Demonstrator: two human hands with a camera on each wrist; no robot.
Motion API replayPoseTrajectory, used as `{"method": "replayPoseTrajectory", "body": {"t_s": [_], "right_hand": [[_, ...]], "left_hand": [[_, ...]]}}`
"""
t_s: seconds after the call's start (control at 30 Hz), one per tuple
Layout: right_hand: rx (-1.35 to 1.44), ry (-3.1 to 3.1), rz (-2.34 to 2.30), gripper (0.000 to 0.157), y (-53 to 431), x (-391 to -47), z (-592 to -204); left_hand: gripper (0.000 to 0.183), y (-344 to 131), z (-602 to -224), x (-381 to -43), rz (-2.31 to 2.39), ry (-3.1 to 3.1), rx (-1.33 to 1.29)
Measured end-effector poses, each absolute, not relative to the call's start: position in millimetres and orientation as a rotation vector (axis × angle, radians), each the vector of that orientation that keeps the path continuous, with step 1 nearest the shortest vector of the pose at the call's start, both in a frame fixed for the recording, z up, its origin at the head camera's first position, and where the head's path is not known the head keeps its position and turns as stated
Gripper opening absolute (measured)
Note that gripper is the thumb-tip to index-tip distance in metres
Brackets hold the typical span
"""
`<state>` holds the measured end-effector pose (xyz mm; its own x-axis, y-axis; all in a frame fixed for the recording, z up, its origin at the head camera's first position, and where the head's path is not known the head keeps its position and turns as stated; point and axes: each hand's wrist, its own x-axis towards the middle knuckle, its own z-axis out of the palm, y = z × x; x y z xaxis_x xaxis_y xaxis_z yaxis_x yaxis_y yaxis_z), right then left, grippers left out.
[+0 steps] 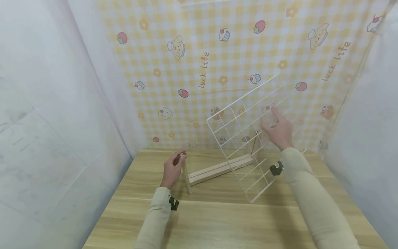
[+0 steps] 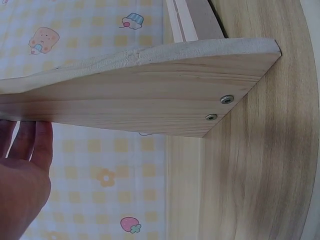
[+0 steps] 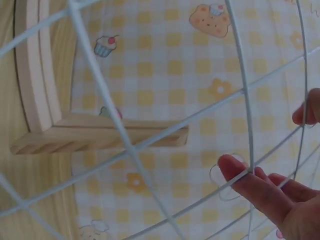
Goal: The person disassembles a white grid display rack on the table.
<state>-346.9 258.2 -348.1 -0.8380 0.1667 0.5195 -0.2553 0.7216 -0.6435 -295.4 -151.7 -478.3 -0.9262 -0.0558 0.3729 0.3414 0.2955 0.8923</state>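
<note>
Wooden stand parts [image 1: 217,170] and a white wire grid panel [image 1: 248,138] were seen on a light wooden table [image 1: 217,221], near its far edge, in front of a yellow checked backdrop [image 1: 217,52] printed with cartoon animals and fruit.

Toward the left of the table, an upright wooden end piece [image 1: 186,174] was pinched at its top by the left hand [image 1: 172,169], fingers and thumb curled round the thin board. From the left wrist view, this board [image 2: 140,90] was shown close up, with two screw heads [image 2: 219,108] near its lower corner, where it met the table. A long grooved wooden base ran from it toward the right, lying flat on the table.

Further right, the wire grid was tilted, its lower corner near the table and its upper part leaning toward the backdrop. It was touched from the front by the right hand [image 1: 278,129], which was held open with the fingers spread and nearly straight; in the right wrist view a fingertip [image 3: 235,167] was seen resting on one wire.

As a judgement, the step would be done well if the end piece were kept steady and upright while the grid's lower edge was lined up squarely with the groove, with light pressure so the wires were not bent.
</note>
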Motion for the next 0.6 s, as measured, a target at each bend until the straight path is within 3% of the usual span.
{"method": "replayPoseTrajectory", "body": {"t_s": [0.6], "right_hand": [[0.211,-2.881,0.970,0.089,305,-325,-377]], "left_hand": [[0.031,-143,-453,-280,-1.680,-2.252,-0.219]]}}
